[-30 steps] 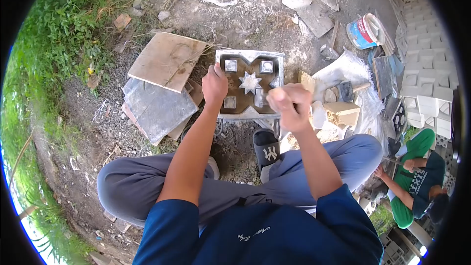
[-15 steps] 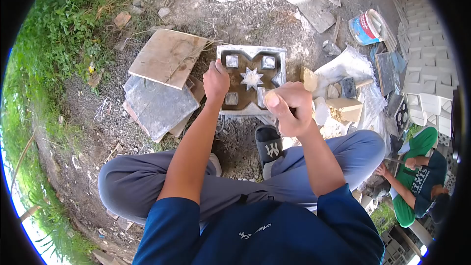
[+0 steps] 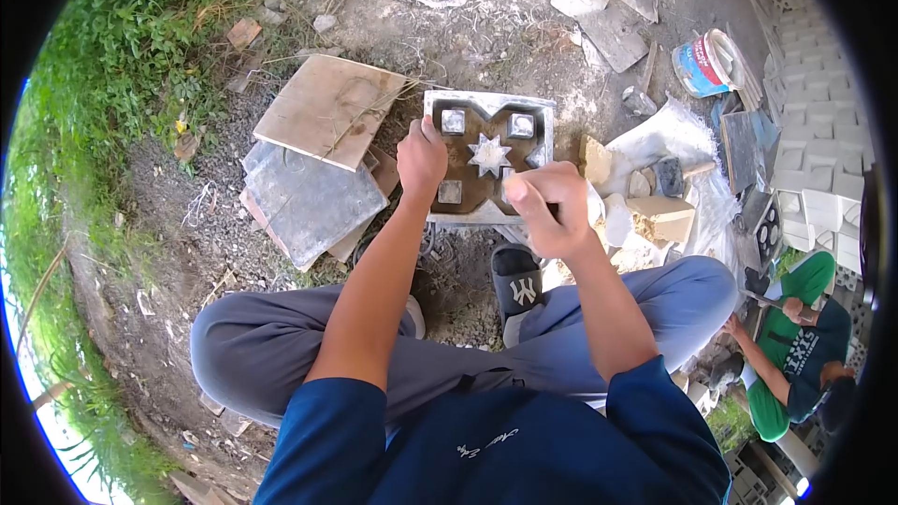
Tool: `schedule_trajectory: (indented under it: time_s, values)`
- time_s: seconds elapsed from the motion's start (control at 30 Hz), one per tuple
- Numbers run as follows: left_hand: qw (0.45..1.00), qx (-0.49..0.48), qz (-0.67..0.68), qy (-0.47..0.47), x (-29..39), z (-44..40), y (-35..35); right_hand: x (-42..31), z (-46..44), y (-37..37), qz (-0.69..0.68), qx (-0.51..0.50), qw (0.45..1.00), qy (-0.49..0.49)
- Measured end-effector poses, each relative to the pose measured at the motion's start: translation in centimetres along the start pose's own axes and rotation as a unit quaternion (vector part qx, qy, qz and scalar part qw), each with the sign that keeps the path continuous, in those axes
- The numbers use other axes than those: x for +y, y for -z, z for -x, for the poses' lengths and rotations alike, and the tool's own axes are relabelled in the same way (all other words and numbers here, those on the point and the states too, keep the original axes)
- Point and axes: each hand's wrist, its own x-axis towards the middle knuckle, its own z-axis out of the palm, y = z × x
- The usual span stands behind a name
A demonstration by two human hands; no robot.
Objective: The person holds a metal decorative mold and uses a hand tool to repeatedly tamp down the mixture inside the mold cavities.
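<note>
A square grey mould point(image 3: 488, 217) lies on the ground before me, with a raised star point(image 3: 490, 155) at its centre and small square blocks in its corners. My left hand point(image 3: 421, 159) is closed at the mould's left rim, fingers wrapped over the edge. Above the lower right corner, my right hand point(image 3: 552, 208) makes a fist with the thumb on top. Whatever that fist may hold is hidden beneath it, and it covers part of the mould.
Stacked flat boards point(image 3: 323, 108) lie left of the mould. To the right, a white sack point(image 3: 669, 131) bears several stones and broken pieces. A paint bucket point(image 3: 703, 65) stands farther off. A seated person point(image 3: 795, 351) works at far right, near stacked pale blocks point(image 3: 814, 131).
The view has shifted slightly, so the scene sits a little farther right. My right fist has moved a bit left over the mould. The left hand keeps its place on the rim.
</note>
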Motion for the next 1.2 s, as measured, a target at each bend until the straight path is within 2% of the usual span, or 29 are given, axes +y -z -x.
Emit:
schedule_trajectory:
  time_s: [0.07, 0.13, 0.17, 0.23, 0.27, 0.4, 0.47, 0.53, 0.6, 0.77, 0.87, 1.2]
  values:
    - [1.000, -0.006, 0.012, -0.001, 0.2, 0.4, 0.2, 1.4, 0.9, 0.4, -0.068, 0.006, 0.998, -0.004]
    - [1.000, 0.000, 0.024, -0.003, 0.3, 0.5, 0.2, 4.0, 1.6, 0.0, -0.139, 0.070, 0.986, -0.059]
    - [1.000, 0.005, 0.019, -0.002, 0.5, 0.5, 0.3, 4.4, 1.3, 0.2, -0.135, 0.067, 0.987, -0.048]
    - [1.000, 0.011, 0.006, -0.003, 0.5, 0.6, 0.3, 3.8, 1.2, -0.5, -0.199, 0.209, 0.947, -0.142]
    - [1.000, 0.012, 0.007, -0.007, 0.6, 0.4, 0.2, 3.5, 1.4, -0.2, -0.198, 0.211, 0.947, -0.138]
    - [1.000, 0.001, 0.011, 0.000, 0.3, 0.4, 0.2, 1.6, 2.4, 0.9, -0.227, 0.125, 0.957, -0.131]
    - [1.000, -0.006, 0.014, 0.014, 0.4, 0.7, 0.4, 1.2, 2.5, 1.0, -0.197, 0.070, 0.975, -0.069]
    - [1.000, -0.002, 0.008, 0.012, 0.7, 0.5, 0.5, 0.4, 2.0, 0.9, -0.211, 0.065, 0.973, -0.064]
    - [1.000, 0.002, 0.009, 0.016, 0.7, 0.6, 0.6, -1.1, 1.6, 0.9, -0.202, 0.104, 0.966, -0.125]
    - [1.000, -0.009, 0.008, 0.011, 0.6, 0.5, 0.5, -2.7, 0.4, 1.3, -0.184, 0.056, 0.980, -0.041]
    - [1.000, -0.008, 0.010, 0.012, 0.4, 0.3, 0.3, -1.7, 0.4, 0.5, -0.212, 0.070, 0.974, -0.048]
    - [0.999, 0.004, 0.037, 0.015, 0.5, 0.4, 0.4, 1.7, 0.7, -0.5, -0.110, 0.011, 0.994, 0.011]
